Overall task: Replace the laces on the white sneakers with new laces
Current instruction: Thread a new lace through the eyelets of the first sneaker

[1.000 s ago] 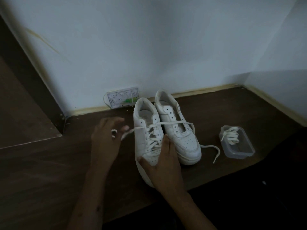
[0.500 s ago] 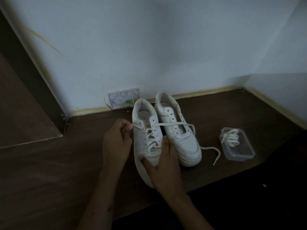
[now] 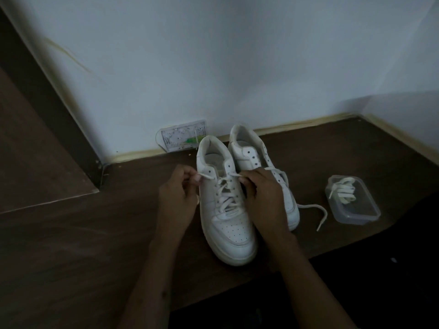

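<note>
Two white sneakers stand side by side on the dark wooden surface, toes toward me. The left sneaker [image 3: 228,224] is laced up most of its length. My left hand [image 3: 177,198] pinches one end of its white lace [image 3: 223,200] just left of the upper eyelets. My right hand [image 3: 263,198] pinches the other end at the right eyelets and lies over the right sneaker [image 3: 251,153]. A lace of the right sneaker trails onto the wood [image 3: 318,210]. A clear plastic box [image 3: 356,214] to the right holds a folded white lace [image 3: 343,189].
A white wall runs behind the shoes, with a pale socket plate [image 3: 183,138] at its foot. A second wall closes the right side. The wooden surface [image 3: 71,233] ends in an edge close to me; below it is dark.
My right hand has left the toe of the left sneaker and moved up to take the right lace end. My left hand has moved in toward the shoe, still pinching its lace end.
</note>
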### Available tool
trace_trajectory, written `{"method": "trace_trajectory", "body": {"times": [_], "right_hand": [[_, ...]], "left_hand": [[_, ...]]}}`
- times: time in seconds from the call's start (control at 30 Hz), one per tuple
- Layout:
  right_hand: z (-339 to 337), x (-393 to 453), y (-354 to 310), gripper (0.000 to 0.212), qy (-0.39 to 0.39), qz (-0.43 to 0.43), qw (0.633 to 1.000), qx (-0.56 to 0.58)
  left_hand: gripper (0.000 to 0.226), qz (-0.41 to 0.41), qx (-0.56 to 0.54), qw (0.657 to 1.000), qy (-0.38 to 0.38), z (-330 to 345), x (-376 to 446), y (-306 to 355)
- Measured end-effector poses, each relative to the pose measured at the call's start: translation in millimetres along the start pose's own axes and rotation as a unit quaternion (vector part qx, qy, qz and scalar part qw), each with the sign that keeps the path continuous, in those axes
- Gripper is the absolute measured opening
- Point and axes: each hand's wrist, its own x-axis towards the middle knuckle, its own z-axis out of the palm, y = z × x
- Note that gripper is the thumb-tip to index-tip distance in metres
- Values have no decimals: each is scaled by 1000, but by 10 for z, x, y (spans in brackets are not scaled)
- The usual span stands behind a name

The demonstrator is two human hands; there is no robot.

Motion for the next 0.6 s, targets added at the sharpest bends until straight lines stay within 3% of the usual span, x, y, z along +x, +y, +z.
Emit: {"method": "trace_trajectory", "body": {"times": [0.1,0.23,0.5,0.6], "right_hand": [[-45,30,22,11,58,-4,998,0],[-56,17,-5,12,69,15,997,24],[-486,160,171,5,-40,44,993,-100],[-718,205,107,15,-142,90,982,-86]], "left_hand": [[25,-6,-16,1000,5,15,-1,-23],[17,-16,-37,999,19,69,-11,-6],[18,-64,-36,997,16,-107,39,-40],[19,-49,-38,998,13,-149,19,47]]}}
